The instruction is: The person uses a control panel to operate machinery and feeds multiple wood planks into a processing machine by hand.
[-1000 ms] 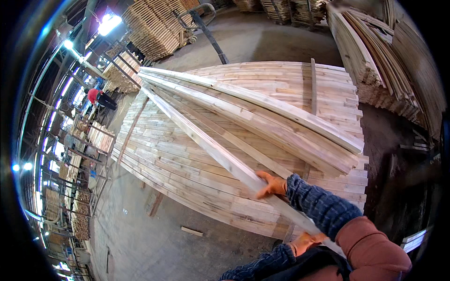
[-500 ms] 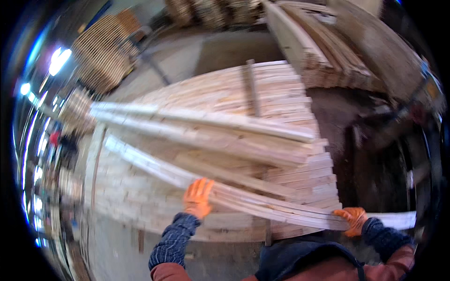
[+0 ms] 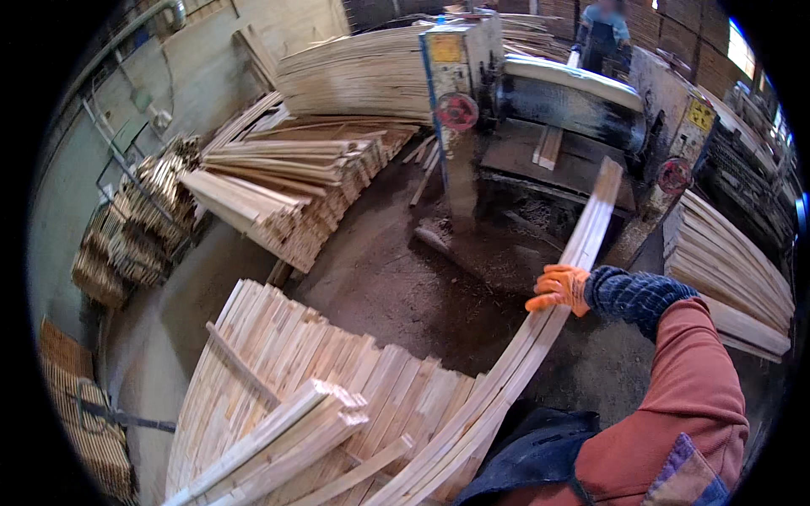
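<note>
My right hand, in an orange glove, is wrapped over a bundle of long wooden strips. The bundle runs from the lower edge, beside my body, up to the front of a machine with a wide roller. Its far end lies just in front of the machine's bed, where a short length of wood sticks out from under the roller. Left of the bundle is a wide stack of strips, with several loose strips on top. My left hand is out of view.
The machine has red handwheels on its posts. Behind it stands a person in a dark apron. More lumber stacks lie at the far left and right. Shavings cover the dark floor.
My view has swung right toward the machine. The bundle now points at the machine, with my right hand still on it. My left hand, earlier on the strips, has gone out of view.
</note>
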`<move>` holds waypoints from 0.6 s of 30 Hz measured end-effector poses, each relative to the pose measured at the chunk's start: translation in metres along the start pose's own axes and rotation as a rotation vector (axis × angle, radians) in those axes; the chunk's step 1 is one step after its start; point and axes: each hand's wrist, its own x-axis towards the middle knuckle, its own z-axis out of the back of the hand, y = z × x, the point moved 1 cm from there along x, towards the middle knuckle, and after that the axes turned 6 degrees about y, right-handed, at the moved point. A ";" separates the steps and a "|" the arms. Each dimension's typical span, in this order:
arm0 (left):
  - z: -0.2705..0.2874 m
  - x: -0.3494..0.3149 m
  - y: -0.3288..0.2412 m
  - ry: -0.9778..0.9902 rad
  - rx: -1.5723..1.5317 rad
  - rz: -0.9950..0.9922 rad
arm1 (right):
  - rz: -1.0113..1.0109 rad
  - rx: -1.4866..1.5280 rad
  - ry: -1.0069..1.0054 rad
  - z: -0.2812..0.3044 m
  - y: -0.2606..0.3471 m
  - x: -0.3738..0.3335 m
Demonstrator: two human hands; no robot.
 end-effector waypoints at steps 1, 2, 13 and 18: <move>0.037 0.008 -0.037 0.091 -0.105 0.028 | -0.095 -0.045 -0.004 -0.005 -0.015 -0.010; 0.046 0.010 -0.057 0.070 -0.085 0.006 | -0.172 -0.093 -0.020 -0.008 -0.027 -0.008; 0.122 0.161 -0.318 0.036 -0.303 -0.027 | 0.207 0.174 -0.321 -0.024 -0.005 0.063; 0.136 0.187 -0.377 -0.013 -0.463 -0.050 | 0.375 0.187 -0.386 -0.040 0.038 0.087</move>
